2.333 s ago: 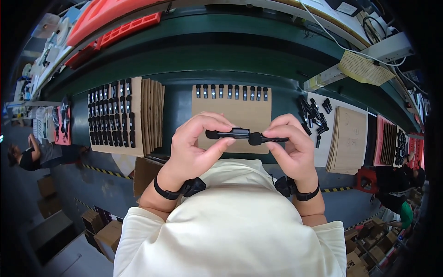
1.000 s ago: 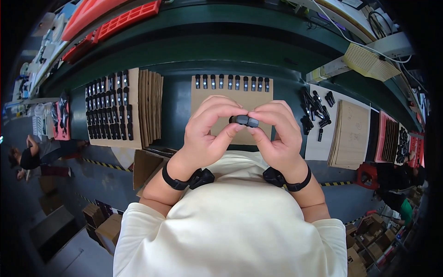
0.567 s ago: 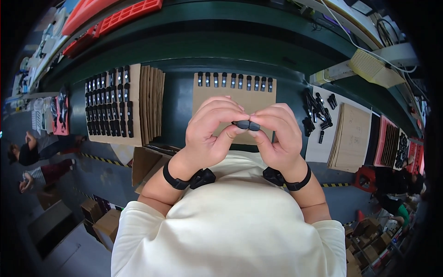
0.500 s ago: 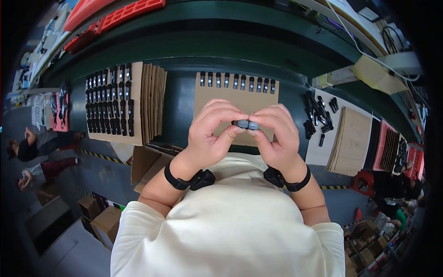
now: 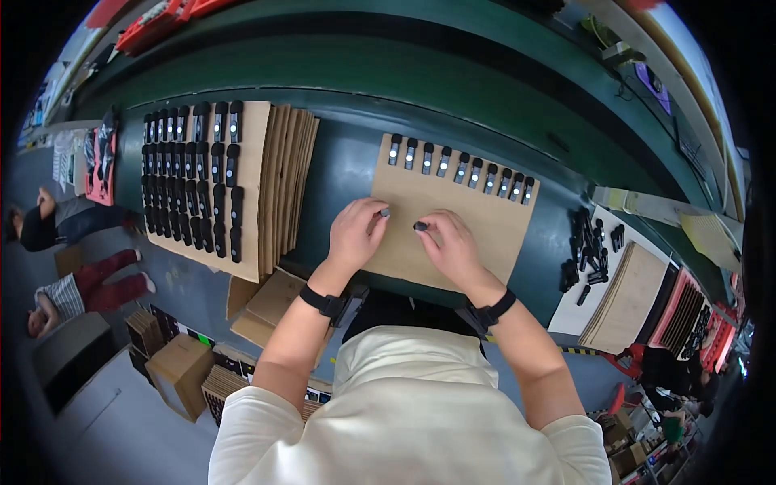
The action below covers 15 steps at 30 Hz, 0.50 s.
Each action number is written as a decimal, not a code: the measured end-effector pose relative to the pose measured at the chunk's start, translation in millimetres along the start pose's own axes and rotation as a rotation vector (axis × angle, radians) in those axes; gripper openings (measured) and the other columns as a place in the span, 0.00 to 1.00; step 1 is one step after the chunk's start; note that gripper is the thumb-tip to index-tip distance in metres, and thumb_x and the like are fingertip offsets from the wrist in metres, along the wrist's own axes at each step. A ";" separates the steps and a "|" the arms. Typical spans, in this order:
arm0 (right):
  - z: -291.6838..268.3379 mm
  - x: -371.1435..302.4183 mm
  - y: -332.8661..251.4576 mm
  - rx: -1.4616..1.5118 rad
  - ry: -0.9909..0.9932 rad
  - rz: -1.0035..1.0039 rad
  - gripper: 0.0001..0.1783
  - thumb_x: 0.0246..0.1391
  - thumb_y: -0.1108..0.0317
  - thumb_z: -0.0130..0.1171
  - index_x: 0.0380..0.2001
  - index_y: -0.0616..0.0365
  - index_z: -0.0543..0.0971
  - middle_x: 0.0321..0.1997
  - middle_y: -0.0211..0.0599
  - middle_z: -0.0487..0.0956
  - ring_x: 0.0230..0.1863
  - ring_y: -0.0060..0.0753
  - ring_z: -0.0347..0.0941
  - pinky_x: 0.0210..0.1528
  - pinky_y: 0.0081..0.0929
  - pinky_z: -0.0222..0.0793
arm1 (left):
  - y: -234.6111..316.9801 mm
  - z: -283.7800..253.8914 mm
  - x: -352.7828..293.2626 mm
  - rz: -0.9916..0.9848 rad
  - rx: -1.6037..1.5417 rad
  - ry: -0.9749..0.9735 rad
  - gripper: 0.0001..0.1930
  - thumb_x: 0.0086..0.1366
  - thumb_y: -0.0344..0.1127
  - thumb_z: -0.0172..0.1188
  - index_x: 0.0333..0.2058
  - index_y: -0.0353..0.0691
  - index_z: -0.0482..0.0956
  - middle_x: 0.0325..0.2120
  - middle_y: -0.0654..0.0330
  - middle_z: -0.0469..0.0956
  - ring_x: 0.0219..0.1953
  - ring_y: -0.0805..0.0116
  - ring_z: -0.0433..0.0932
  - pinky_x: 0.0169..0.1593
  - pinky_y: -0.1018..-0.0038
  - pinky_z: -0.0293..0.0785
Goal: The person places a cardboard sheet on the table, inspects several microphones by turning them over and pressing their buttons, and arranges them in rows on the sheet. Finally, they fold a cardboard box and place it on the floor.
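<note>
My left hand (image 5: pixel 356 234) pinches a small clip-on microphone (image 5: pixel 384 213), of which only a greyish end shows. Fingers and thumb of my right hand (image 5: pixel 453 246) close on another small dark microphone (image 5: pixel 421 226), mostly hidden by the grip. Both hands are over a brown cardboard sheet (image 5: pixel 453 202) on the dark green table, a short gap between them. Along the far edge of that sheet lies a row of several small microphones (image 5: pixel 444 162) with black foam tops and grey bodies, their round spots lit white.
At left, several rows of microphones (image 5: pixel 191 162) cover a stack of cardboard sheets (image 5: pixel 283 186). Loose black microphones (image 5: pixel 594 255) lie in a heap at right, beside more cardboard (image 5: pixel 626 295). A metal post (image 5: pixel 638 202) rises behind them. Other people (image 5: pixel 61 295) are off to the left.
My hands have moved apart; the two pieces they held side by side are now separated, one in each hand. The view has shifted and tilted, with the hands lower over the sheet.
</note>
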State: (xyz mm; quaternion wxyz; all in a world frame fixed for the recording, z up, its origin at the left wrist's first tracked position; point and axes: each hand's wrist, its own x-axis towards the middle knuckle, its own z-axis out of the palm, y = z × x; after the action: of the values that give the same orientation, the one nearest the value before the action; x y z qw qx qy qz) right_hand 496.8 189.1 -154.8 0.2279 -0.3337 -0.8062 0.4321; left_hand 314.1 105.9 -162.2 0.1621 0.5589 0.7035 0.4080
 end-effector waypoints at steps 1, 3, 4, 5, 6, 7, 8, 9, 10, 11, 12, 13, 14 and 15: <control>7.4 6.5 6.3 -0.029 0.018 -0.011 0.13 0.46 0.76 0.63 0.36 0.58 0.74 0.38 0.37 0.77 0.38 0.39 0.75 0.39 0.33 0.72 | -8.2 1.9 3.8 0.053 0.044 0.002 0.13 0.50 0.21 0.63 0.37 0.38 0.77 0.34 0.56 0.78 0.32 0.58 0.77 0.37 0.70 0.74; 19.2 19.7 17.6 -0.067 0.025 -0.051 0.13 0.45 0.76 0.63 0.36 0.58 0.73 0.39 0.37 0.77 0.39 0.40 0.75 0.40 0.34 0.72 | -22.1 5.3 9.3 0.104 0.087 0.000 0.13 0.49 0.21 0.63 0.36 0.38 0.77 0.34 0.57 0.78 0.32 0.57 0.77 0.37 0.69 0.74; 24.1 26.0 22.3 -0.106 0.036 -0.097 0.13 0.45 0.75 0.63 0.36 0.58 0.73 0.40 0.37 0.77 0.41 0.40 0.75 0.42 0.34 0.72 | -28.1 7.4 11.5 0.136 0.103 -0.020 0.13 0.49 0.22 0.63 0.35 0.39 0.77 0.35 0.58 0.78 0.33 0.57 0.77 0.38 0.68 0.74; 28.4 30.7 26.3 -0.146 0.047 -0.142 0.13 0.44 0.75 0.62 0.36 0.57 0.73 0.41 0.36 0.77 0.42 0.41 0.74 0.43 0.35 0.71 | -33.3 9.6 13.1 0.168 0.118 -0.040 0.13 0.48 0.22 0.63 0.35 0.39 0.76 0.35 0.59 0.78 0.35 0.57 0.77 0.39 0.68 0.74; 32.8 33.9 31.8 -0.146 0.048 -0.140 0.13 0.44 0.75 0.62 0.36 0.57 0.73 0.41 0.36 0.77 0.42 0.41 0.74 0.43 0.35 0.71 | -39.0 11.9 13.5 0.202 0.135 -0.059 0.13 0.48 0.23 0.63 0.34 0.39 0.76 0.35 0.60 0.78 0.36 0.57 0.77 0.40 0.67 0.74; 36.6 36.8 36.8 -0.192 0.058 -0.171 0.14 0.44 0.76 0.63 0.35 0.57 0.73 0.41 0.35 0.77 0.43 0.41 0.74 0.43 0.35 0.71 | -44.3 14.5 12.8 0.203 0.134 -0.060 0.13 0.48 0.23 0.63 0.34 0.39 0.76 0.35 0.60 0.78 0.36 0.57 0.77 0.40 0.67 0.74; 40.4 38.5 41.9 -0.237 0.068 -0.202 0.14 0.43 0.76 0.63 0.35 0.57 0.73 0.41 0.34 0.77 0.43 0.42 0.74 0.43 0.35 0.71 | -50.3 18.2 10.7 0.227 0.174 -0.084 0.12 0.49 0.24 0.63 0.34 0.40 0.76 0.37 0.60 0.77 0.38 0.57 0.77 0.42 0.66 0.74; 44.3 38.8 46.8 -0.283 0.078 -0.233 0.15 0.42 0.77 0.63 0.35 0.56 0.73 0.42 0.33 0.77 0.44 0.42 0.74 0.43 0.35 0.71 | -54.9 21.2 9.1 0.250 0.214 -0.108 0.11 0.49 0.25 0.62 0.34 0.41 0.75 0.38 0.60 0.77 0.40 0.58 0.77 0.43 0.66 0.74; 48.4 37.9 50.6 -0.283 0.080 -0.232 0.15 0.42 0.77 0.63 0.35 0.56 0.73 0.42 0.33 0.77 0.44 0.42 0.74 0.43 0.35 0.71 | -59.3 23.9 7.1 0.275 0.255 -0.132 0.11 0.50 0.27 0.62 0.34 0.41 0.75 0.40 0.60 0.76 0.42 0.59 0.76 0.45 0.66 0.73; 52.0 36.0 53.1 -0.312 0.059 -0.242 0.15 0.42 0.76 0.63 0.35 0.56 0.73 0.43 0.33 0.77 0.45 0.42 0.73 0.44 0.35 0.70 | -61.3 25.7 5.3 0.276 0.253 -0.134 0.11 0.50 0.27 0.62 0.34 0.41 0.75 0.40 0.60 0.76 0.42 0.59 0.76 0.45 0.66 0.73; 55.3 33.6 55.4 -0.341 0.038 -0.252 0.14 0.42 0.75 0.64 0.35 0.55 0.73 0.44 0.33 0.76 0.46 0.42 0.72 0.45 0.36 0.69 | -62.6 27.3 2.2 0.270 0.252 -0.157 0.11 0.50 0.27 0.61 0.34 0.41 0.75 0.40 0.59 0.76 0.42 0.58 0.76 0.45 0.66 0.73; 57.7 31.0 58.0 -0.369 0.017 -0.263 0.14 0.42 0.74 0.64 0.35 0.55 0.74 0.45 0.32 0.76 0.46 0.41 0.72 0.46 0.36 0.68 | -63.6 28.7 -1.0 0.265 0.250 -0.179 0.10 0.50 0.27 0.61 0.34 0.41 0.75 0.41 0.59 0.76 0.43 0.57 0.76 0.45 0.66 0.73; 59.5 27.9 60.6 -0.370 0.018 -0.260 0.14 0.42 0.74 0.64 0.35 0.55 0.74 0.45 0.32 0.76 0.46 0.41 0.72 0.46 0.36 0.68 | -65.2 30.0 -3.6 0.259 0.249 -0.201 0.10 0.50 0.27 0.61 0.34 0.41 0.75 0.41 0.58 0.75 0.44 0.57 0.75 0.45 0.65 0.73; 61.3 24.4 63.0 -0.383 0.004 -0.255 0.14 0.43 0.73 0.63 0.36 0.54 0.74 0.45 0.32 0.75 0.47 0.41 0.71 0.47 0.35 0.68 | -67.4 31.0 -5.6 0.261 0.247 -0.204 0.10 0.50 0.27 0.61 0.34 0.41 0.75 0.41 0.58 0.75 0.44 0.57 0.75 0.45 0.65 0.73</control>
State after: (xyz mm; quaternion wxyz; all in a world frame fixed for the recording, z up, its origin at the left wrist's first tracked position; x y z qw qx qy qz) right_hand 461.6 199.2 -238.4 0.2146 -0.2673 -0.9087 0.2382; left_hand 292.9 110.1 -233.4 0.1084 0.6992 0.6498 0.2776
